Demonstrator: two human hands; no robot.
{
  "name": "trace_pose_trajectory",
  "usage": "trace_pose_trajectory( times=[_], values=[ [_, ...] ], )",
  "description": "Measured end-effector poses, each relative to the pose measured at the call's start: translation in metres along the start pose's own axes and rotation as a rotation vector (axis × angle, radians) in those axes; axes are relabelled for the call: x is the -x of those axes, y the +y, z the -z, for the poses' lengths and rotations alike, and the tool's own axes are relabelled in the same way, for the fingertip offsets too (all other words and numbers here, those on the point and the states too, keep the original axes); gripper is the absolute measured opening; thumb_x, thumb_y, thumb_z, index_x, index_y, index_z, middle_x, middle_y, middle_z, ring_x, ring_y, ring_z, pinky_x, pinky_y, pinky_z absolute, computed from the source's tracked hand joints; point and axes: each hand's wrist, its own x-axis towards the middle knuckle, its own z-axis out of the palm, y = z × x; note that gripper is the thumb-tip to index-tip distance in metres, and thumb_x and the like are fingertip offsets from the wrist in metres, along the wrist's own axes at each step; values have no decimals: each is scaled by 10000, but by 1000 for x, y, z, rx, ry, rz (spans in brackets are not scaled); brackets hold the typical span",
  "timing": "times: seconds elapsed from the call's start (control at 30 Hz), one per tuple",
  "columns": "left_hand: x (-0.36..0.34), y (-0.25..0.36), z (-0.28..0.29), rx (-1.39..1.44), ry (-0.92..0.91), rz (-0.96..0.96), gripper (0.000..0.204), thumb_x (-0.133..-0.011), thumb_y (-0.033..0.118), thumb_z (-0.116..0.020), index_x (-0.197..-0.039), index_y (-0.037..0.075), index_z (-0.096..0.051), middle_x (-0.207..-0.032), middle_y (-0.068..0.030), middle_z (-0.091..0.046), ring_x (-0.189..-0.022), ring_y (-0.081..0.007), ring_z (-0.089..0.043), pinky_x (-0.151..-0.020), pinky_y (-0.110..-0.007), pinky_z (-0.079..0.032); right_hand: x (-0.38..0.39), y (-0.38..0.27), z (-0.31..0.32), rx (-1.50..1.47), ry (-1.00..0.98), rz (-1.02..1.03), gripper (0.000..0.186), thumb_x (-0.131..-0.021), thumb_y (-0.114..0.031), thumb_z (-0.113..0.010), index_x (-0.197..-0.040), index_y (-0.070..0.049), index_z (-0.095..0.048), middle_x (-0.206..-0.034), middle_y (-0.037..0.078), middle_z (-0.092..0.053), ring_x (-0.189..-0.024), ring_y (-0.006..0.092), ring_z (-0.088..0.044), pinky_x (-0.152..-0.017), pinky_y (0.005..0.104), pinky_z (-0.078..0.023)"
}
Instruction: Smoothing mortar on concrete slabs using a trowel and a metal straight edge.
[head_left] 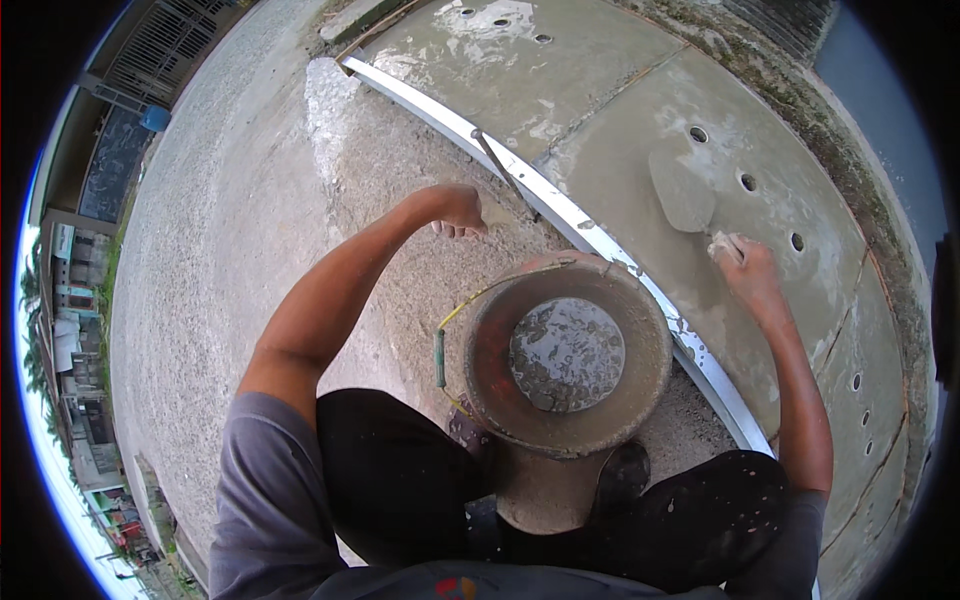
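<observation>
My right hand (748, 272) is wrapped around the handle of a trowel (683, 192). The trowel's rounded, grey-smeared blade lies at the surface of the wet concrete slab (630, 125). My left hand (460, 210) hangs over the rough ground with its fingers curled in and nothing visible in them. Between my knees stands a mud-coated bucket (650, 345), partly filled with grey, watery cement mix (567, 352). Its yellow wire handle with a green grip (440, 358) rests against the left side.
A long white form board (560, 205) borders the slab, with a thin metal stake (495, 162) leaning beside it. Several round holes (748, 182) pierce the slab. Gravelly ground (240, 240) spreads to the left. A wall (880, 100) rises beyond the slab's far edge.
</observation>
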Motion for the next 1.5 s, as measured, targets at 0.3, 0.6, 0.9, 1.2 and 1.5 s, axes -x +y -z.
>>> trace_pose_trajectory(
  times=[0.3, 0.6, 0.9, 1.2, 1.5],
  values=[
    [119, 33, 34, -30, 519, -158, 294, -889, 331, -678, -968, 52, -730, -938, -232, -704, -875, -408, -685, -754, -468, -538, 9, -31, 35, -20, -147, -138, 290, -901, -333, -592, -1015, -90, -701, -984, 169, -682, -945, 394, -635, -807, 464, -509],
    [291, 158, 20, 215, 31, -374, 348, -912, 406, -657, -1024, 82, -716, -928, -211, -702, -897, -394, -684, -797, -466, -534, -31, -155, 56, 7, -186, -86, 298, -896, -348, -566, -900, -73, -680, -895, 186, -685, -849, 420, -651, -753, 515, -513],
    [228, 96, -15, 280, -240, -424, 335, -919, 330, -633, -1037, 21, -686, -950, -228, -696, -929, -409, -679, -828, -501, -530, -191, -245, -67, -9, -207, 2, 314, -895, -324, -551, -1047, -121, -736, -1009, 163, -713, -919, 373, -682, -828, 473, -536],
    [201, 39, 48, 380, -138, -442, 268, -884, 272, -671, -884, 6, -692, -845, -212, -687, -812, -392, -702, -716, -495, -560, -313, -287, -145, 163, -320, 109, 340, -894, -306, -529, -1143, -184, -725, -1064, 133, -723, -958, 324, -698, -871, 460, -532],
    [170, 24, 95, 366, -269, -440, 292, -906, 293, -654, -929, 4, -687, -869, -227, -694, -865, -403, -694, -755, -502, -542, -337, -260, -157, 4, -131, -257, 380, -913, -416, -568, -1141, -146, -710, -1109, 122, -708, -1030, 337, -667, -891, 447, -517]
  ],
)
